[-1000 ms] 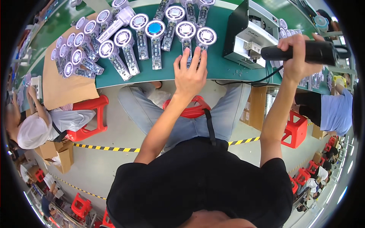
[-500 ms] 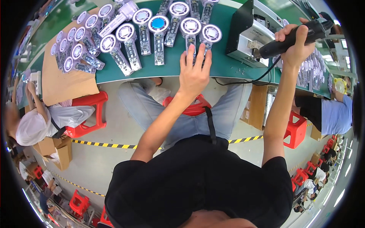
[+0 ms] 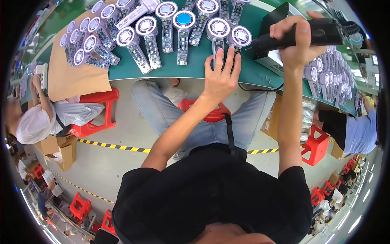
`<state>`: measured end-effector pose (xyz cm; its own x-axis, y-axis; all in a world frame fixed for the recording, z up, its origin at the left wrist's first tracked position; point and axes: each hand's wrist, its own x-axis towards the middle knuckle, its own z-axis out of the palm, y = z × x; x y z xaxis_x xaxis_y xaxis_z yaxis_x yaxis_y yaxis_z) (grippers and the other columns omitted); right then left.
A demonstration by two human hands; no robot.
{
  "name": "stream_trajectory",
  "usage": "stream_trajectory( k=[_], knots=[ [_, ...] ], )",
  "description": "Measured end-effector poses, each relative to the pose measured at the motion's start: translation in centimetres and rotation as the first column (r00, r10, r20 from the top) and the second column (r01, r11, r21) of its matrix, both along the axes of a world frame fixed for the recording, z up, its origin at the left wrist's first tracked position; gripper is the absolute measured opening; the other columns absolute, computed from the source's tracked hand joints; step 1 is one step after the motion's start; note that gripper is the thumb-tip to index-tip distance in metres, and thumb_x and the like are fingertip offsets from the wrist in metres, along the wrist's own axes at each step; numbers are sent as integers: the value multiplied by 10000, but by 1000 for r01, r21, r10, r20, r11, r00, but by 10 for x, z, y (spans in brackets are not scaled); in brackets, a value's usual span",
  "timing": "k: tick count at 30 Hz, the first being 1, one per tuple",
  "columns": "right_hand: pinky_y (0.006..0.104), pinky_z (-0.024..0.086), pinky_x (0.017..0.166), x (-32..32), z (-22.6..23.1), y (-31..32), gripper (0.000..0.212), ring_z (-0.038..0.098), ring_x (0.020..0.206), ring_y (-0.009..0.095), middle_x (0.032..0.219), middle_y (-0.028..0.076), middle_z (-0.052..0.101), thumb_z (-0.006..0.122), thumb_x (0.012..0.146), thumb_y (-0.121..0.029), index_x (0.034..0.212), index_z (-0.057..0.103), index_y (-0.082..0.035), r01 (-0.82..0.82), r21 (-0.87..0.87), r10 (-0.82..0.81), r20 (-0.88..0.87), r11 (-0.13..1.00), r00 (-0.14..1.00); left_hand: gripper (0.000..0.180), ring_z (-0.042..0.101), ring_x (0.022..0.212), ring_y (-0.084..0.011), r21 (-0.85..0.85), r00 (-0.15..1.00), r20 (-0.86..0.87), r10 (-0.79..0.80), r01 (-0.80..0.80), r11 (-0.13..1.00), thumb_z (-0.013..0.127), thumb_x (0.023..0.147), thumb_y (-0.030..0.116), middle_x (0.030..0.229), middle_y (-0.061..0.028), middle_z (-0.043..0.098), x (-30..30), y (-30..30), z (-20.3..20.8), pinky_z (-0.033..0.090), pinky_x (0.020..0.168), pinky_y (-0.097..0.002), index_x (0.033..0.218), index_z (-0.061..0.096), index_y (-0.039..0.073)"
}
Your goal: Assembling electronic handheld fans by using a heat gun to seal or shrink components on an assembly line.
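Observation:
My right hand is wrapped round a black electric screwdriver, its thin bit pointing left. The bit ends close to the round head of a light purple handheld device; whether it touches cannot be told. My left hand lies with fingers spread over the lower handles of this device and the neighbouring one. Both have ring-shaped heads with a pale square in the middle, and handles with bare circuit boards. Further left, a similar device carries a blue disc.
Several more such devices lie on the green table, some on a cardboard sheet. A black-and-white box machine stands behind the screwdriver. Many devices crowd the right side. People sit on red stools on both sides.
The screwdriver has swung left, away from the front of the box machine, and its bit is now beside the rightmost front device. My left hand stays on the handles.

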<state>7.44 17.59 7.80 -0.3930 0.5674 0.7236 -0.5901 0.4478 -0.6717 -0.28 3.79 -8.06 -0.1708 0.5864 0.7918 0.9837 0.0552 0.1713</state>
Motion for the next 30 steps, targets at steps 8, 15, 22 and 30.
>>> stream_trajectory(
  k=[8,15,22,30],
  knots=[
    [429,488,525,-9,-9,1,376,529,550,221,713,166,560,565,934,-127,1233,366,-16,-2,25,1,17,1000,1000,371,515,1130,-392,-20,1000,14,-7,7,1000,592,746,77,1273,-152,589,0,-2,2,448,830,-501,1107,668,42],
    [409,479,501,-18,-14,-5,329,512,525,206,698,147,555,560,937,-131,1184,364,-35,58,66,-61,47,996,997,366,496,1152,-391,-36,999,47,-12,14,999,590,743,62,1272,-152,588,1,-2,3,441,846,-497,1098,672,37],
    [380,483,488,-28,-17,-13,296,503,498,188,668,131,549,575,931,-143,1085,362,-8,4,99,-6,14,995,1000,268,517,1126,-392,-15,997,78,-10,11,1000,549,827,93,1216,-173,602,3,-2,7,451,839,-534,1059,658,16],
    [304,483,509,-33,-17,-23,420,535,507,156,664,95,543,627,906,-131,1187,354,21,129,96,-140,120,987,983,325,525,1107,-379,-52,992,114,-56,62,997,570,797,110,1236,-163,588,2,-5,11,445,850,-513,1099,648,19]
  ],
)
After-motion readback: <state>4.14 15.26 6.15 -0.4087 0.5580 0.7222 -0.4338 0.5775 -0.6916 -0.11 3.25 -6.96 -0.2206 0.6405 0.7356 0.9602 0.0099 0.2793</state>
